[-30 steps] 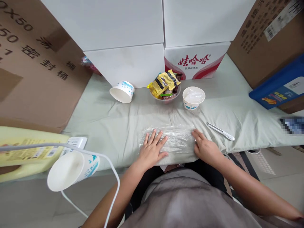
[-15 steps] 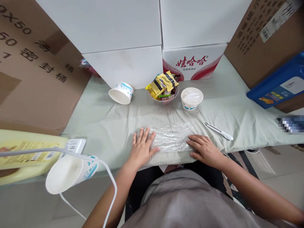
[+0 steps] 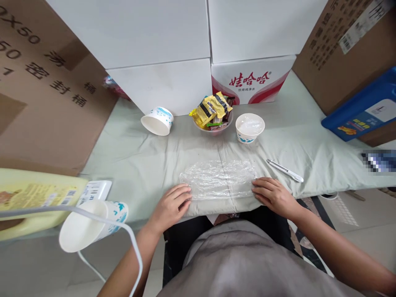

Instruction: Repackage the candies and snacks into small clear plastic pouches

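A crinkled sheet of clear plastic film (image 3: 219,179) lay flattened near the front edge of a worktop (image 3: 133,165) covered in pale green cloth, spread crosswise between a person's two bare hands. The left hand (image 3: 171,208) rested at the film's left end, fingers together and curled, thumb tucked close; the right hand (image 3: 275,198) lay at the opposite end, fingers bent only slightly. Whether either grip pinched the film could not be made out. Just beyond the right hand, a silvery pen (image 3: 284,170) lay slantwise. Toward the back edge, left to right, were a paper cup (image 3: 167,116) tipped on its side, a clear bowl (image 3: 216,131) heaped with wrapped snacks (image 3: 213,108), and an upright paper cup (image 3: 246,137) containing clear plastic. White cartons (image 3: 157,84) stood behind them.
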Demonstrator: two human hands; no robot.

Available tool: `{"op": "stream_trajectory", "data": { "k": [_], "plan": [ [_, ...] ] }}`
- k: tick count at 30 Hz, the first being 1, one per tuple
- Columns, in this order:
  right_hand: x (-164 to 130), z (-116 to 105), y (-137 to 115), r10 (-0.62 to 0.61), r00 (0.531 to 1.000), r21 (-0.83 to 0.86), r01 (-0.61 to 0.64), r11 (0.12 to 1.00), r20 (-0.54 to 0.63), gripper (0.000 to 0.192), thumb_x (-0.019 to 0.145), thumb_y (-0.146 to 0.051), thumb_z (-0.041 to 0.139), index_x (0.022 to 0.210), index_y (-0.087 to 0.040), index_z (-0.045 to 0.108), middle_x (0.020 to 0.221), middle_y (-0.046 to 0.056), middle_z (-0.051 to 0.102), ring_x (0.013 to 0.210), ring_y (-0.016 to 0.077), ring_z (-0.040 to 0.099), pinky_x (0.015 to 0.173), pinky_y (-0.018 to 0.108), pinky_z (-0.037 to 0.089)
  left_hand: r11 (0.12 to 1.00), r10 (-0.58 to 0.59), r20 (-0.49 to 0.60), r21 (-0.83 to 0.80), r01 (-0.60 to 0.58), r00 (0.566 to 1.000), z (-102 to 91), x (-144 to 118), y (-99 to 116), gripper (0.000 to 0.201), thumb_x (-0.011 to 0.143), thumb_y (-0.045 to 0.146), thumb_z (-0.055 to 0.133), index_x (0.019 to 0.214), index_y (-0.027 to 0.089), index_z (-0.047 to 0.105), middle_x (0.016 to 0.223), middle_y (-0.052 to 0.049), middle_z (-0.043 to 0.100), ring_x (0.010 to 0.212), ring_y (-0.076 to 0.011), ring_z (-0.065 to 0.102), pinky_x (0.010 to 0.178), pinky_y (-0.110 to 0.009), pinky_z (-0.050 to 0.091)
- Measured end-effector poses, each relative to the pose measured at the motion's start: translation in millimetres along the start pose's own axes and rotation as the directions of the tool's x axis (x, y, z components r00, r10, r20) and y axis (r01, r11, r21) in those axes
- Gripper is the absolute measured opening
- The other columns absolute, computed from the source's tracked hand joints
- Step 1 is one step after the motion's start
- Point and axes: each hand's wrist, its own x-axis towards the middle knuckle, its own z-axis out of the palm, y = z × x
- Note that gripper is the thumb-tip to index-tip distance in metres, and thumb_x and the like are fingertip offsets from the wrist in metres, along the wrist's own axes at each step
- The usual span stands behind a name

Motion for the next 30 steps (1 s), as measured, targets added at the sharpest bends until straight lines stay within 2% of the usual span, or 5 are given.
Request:
{"op": "stream_trajectory", "data": {
  "k": [6,13,25,28,30],
  "plan": [
    [4,-5,-5,0.010,0.998,0.146,-0.001,0.989,-0.065,0.016,0.095,-0.022,0.047,0.101,-0.022,0.062,0.112,0.007,0.069,0.115,0.0237,0.059,0.095,0.044,0.049,0.981,-0.170,-0.048,-0.100,0.164,0.984,-8.7,4,5,0.020,0.090,0.019,0.045,0.091,0.021,0.064,0.103,-0.005,0.071,0.100,-0.0184,0.066,0.089,-0.032,0.054],
    [25,-1,-4,0.416,0.900,0.144,-0.398,0.906,-0.126,0.021,0.095,-0.034,0.040,0.096,-0.023,0.058,0.084,0.005,0.071,0.076,0.0217,0.068,0.071,0.034,0.052,0.865,-0.501,-0.129,-0.051,0.499,0.856,-3.9,37,4,0.023,0.089,0.033,0.046,0.098,0.022,0.063,0.082,-0.002,0.071,0.073,-0.0177,0.067,0.071,-0.028,0.050],
    [67,17,2,0.483,0.856,-0.240,-0.515,0.823,-0.182,0.027,0.095,-0.035,0.042,0.102,-0.018,0.063,0.097,0.011,0.068,0.084,0.0256,0.063,0.071,0.036,0.047,0.733,-0.574,-0.267,0.253,0.631,0.774,18.0,65,-3,0.028,0.087,0.032,0.055,0.109,0.017,0.063,0.090,-0.011,0.068,0.084,-0.0269,0.064,0.069,-0.034,0.047],
    [63,19,2,0.366,0.892,-0.256,-0.431,0.865,-0.263,0.032,0.094,-0.037,0.047,0.111,-0.015,0.061,0.107,0.016,0.063,0.102,0.0317,0.056,0.089,0.045,0.045,0.802,-0.434,-0.389,0.244,0.545,0.813,19.0,66,15,0.030,0.090,0.032,0.051,0.110,0.013,0.064,0.101,-0.017,0.064,0.099,-0.0308,0.060,0.083,-0.041,0.048],
    [60,19,1,0.341,0.905,-0.237,-0.400,0.885,-0.254,0.034,0.093,-0.038,0.048,0.112,-0.013,0.060,0.107,0.017,0.062,0.105,0.0336,0.053,0.093,0.049,0.042,0.894,-0.311,-0.299,0.229,0.385,0.902,26.4,66,29,0.035,0.094,0.034,0.046,0.117,0.014,0.063,0.114,-0.018,0.062,0.112,-0.0314,0.056,0.095,-0.046,0.044]
  ]
}}
